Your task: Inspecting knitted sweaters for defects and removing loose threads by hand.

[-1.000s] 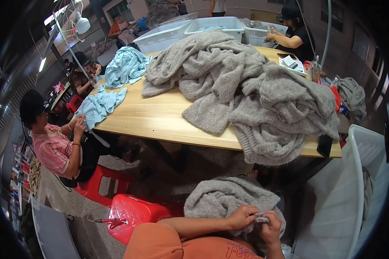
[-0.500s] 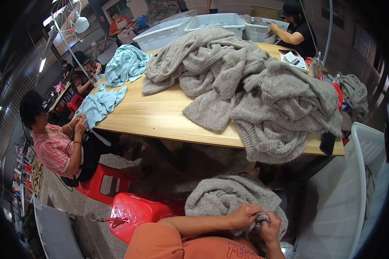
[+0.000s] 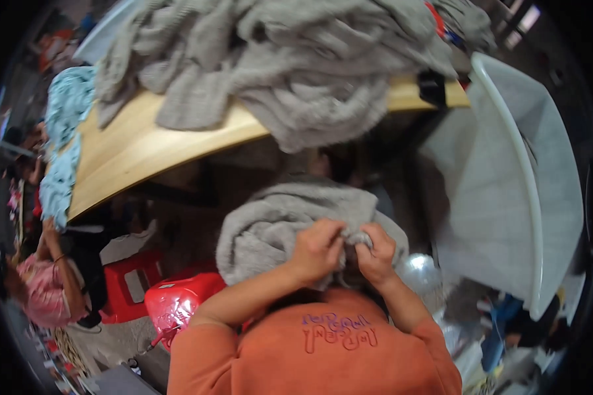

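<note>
A fuzzy grey knitted garment (image 3: 260,227) lies bunched in my lap, below the table's front edge. My left hand (image 3: 318,250) pinches a fold of it between thumb and fingers. Close by on the right, my right hand (image 3: 376,253) grips the same fold, leaving a short rolled bit of knit (image 3: 356,237) between the two. Which part of the garment this is, I cannot tell. Both sets of fingers are closed, and the picture is slightly blurred.
Grey knitted garments (image 3: 310,52) are heaped on the wooden table (image 3: 158,155), some hanging over its edge. Light blue cloth (image 3: 69,108) lies at the left, near a person in pink (image 3: 46,289). A red stool (image 3: 178,296) stands left of me, a large white bin (image 3: 507,184) right.
The view has tipped downward and shifted right, so the table sits higher in the picture. Both my hands still hold the grey garment, a small stretch of knit now showing between them.
</note>
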Motion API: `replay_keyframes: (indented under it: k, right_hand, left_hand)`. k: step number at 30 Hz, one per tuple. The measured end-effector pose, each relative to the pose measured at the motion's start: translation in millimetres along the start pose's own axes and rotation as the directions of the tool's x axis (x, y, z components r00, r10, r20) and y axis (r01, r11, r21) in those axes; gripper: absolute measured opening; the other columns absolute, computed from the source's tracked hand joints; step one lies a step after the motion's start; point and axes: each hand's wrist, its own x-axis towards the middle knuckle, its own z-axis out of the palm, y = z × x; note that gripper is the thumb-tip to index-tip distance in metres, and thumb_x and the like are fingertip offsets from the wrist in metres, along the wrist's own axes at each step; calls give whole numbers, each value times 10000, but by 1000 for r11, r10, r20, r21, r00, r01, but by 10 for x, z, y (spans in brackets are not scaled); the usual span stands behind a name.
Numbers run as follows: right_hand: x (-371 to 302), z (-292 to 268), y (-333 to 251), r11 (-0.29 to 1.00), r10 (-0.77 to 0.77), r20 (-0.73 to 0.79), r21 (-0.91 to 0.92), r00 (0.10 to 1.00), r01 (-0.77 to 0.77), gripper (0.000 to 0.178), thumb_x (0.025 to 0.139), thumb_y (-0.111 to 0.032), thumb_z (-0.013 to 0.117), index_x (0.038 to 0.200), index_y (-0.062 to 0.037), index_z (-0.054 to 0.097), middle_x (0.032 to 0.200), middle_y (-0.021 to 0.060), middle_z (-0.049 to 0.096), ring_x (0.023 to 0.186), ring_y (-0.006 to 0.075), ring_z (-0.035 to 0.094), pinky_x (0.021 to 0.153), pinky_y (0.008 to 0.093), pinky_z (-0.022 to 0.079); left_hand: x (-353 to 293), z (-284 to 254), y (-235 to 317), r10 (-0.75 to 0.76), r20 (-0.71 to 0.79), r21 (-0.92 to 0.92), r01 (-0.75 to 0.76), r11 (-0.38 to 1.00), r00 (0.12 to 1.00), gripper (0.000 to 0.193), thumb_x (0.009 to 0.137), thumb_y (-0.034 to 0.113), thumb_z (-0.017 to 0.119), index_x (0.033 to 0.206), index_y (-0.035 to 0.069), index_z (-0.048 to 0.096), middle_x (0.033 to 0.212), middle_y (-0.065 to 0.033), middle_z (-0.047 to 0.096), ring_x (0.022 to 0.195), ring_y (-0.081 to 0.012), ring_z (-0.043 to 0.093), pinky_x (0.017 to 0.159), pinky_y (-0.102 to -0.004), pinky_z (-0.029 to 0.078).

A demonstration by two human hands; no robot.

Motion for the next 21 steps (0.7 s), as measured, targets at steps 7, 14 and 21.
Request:
replay_keyframes:
  k: [7,14,21]
  right_hand:
    - [-28,-254,162,738,590,-132,488,797,-466,218,713,35,538,927,18,576,809,33,591,719,101,531,678,238,444]
    - [-324,-418,378,838,481,143,217,865,-501,184,718,15,609,898,33,576,822,90,603,771,135,560,702,246,438]
    - [-353,-410,145,881,419,-14,247,908,-403,183,737,22,594,916,35,560,863,104,592,781,150,555,705,245,436]
  left_hand:
    - [-113,97,62,-73,253,191,24,981,965,190,704,23,621,886,23,565,764,-133,564,675,-298,574,584,-365,463]
    - [31,11,-139,-424,142,-126,442,888,894,131,725,38,609,844,-2,573,751,-140,567,671,-284,562,612,-315,450]
    - [50,204,187,80,-12,192,-76,978,997,325,636,82,703,899,-4,531,737,-121,539,614,-293,532,553,-333,450]
